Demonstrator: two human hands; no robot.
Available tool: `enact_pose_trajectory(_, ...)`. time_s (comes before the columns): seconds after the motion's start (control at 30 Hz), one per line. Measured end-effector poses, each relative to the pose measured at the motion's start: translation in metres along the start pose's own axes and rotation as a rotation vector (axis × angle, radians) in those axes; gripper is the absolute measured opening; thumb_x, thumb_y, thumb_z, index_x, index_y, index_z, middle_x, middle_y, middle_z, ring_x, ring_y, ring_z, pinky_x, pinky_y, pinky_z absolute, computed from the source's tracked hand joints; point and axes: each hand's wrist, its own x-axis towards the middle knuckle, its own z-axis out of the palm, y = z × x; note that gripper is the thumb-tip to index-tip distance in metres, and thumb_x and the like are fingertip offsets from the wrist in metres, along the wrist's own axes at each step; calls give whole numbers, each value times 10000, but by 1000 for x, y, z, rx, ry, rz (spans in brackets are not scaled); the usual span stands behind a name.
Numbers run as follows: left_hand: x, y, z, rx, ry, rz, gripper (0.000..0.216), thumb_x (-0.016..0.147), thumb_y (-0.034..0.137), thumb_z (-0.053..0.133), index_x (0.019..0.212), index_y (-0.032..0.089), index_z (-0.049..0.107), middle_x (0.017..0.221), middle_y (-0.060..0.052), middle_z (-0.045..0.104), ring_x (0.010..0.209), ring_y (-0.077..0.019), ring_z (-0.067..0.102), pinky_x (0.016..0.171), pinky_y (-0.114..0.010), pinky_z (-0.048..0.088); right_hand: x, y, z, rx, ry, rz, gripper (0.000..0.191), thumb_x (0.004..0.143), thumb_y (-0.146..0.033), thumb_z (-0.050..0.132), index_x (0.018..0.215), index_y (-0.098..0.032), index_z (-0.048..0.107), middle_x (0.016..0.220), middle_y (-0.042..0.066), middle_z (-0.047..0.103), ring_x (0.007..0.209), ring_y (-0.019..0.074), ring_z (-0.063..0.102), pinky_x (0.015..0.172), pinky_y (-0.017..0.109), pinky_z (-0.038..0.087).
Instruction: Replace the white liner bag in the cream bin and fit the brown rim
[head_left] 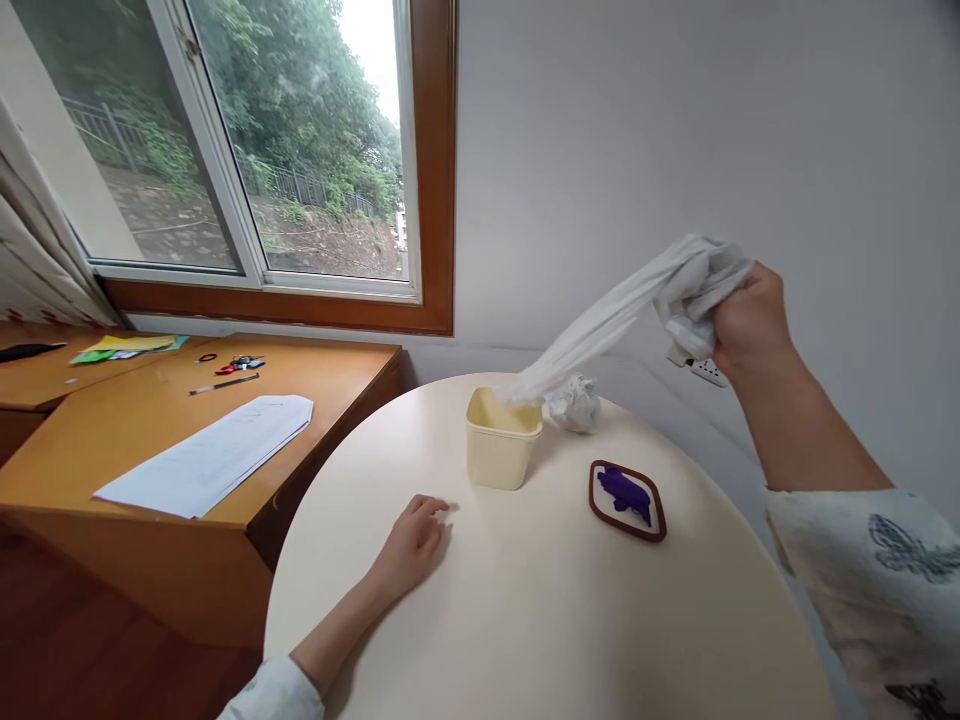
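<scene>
My right hand (750, 315), raised above the right side of the round table, is closed around a white plastic bag (615, 310). The bag stretches down to the left, and its lower end reaches the mouth of a small cream bin (501, 455); whether it is inside cannot be made out. On the tabletop near the bin's front left rests my left hand (414, 540), empty, fingers loosely bent and apart. Just behind the bin's right side lies a crumpled white wad (576, 403). A brown-rimmed small tray (628, 534) with a purple lump (626, 494) sits to the right.
The round cream table (540, 620) stands against the wall. At left, a wooden desk (337, 375) holds white paper sheets (217, 450), a pen (223, 384), keys (241, 365) and coloured papers (124, 347). A power strip (706, 372) is behind the table.
</scene>
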Motion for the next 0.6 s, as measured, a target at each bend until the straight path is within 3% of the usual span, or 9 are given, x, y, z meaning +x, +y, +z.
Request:
enact_pose_trajectory(0.07, -1, 4, -2, -8, -8, 0, 212, 839, 250, 405, 1000, 227, 540, 1049, -80, 534, 910, -190, 574, 794, -337, 490, 1, 3, 9, -73, -35, -22, 173, 580, -64, 535, 720, -125, 615, 620, -38, 535, 568, 67, 460, 524, 200, 375)
enact_pose_trajectory(0.2, -1, 8, -4, -3, -22, 16, 208, 851, 255, 395, 1007, 232, 530, 1061, -85, 530, 925, -199, 567, 795, -357, 492, -8, 6, 25, -259, -238, -32, 264, 631, -91, 494, 836, -128, 656, 701, -15, 589, 652, 90, 507, 578, 201, 385)
enact_pose_trajectory(0.4, -1, 7, -4, 30, -14, 29, 214, 842, 255, 411, 1021, 244, 528, 1059, -81, 525, 886, -194, 566, 749, -346, 506, -31, 28, 47, -477, -614, 100, 403, 621, -114, 451, 967, -126, 657, 834, 15, 649, 786, 162, 571, 649, 231, 424)
enact_pose_trajectory(0.6, 6, 1, -3, 79, 90, 42, 320, 837, 265, 437, 1154, 271, 486, 1032, -63, 484, 837, -171, 531, 747, -343, 487, -59, 44, 63, -573, -903, 191, 494, 608, -60, 405, 1010, -206, 651, 947, -3, 672, 847, 151, 580, 678, 209, 414)
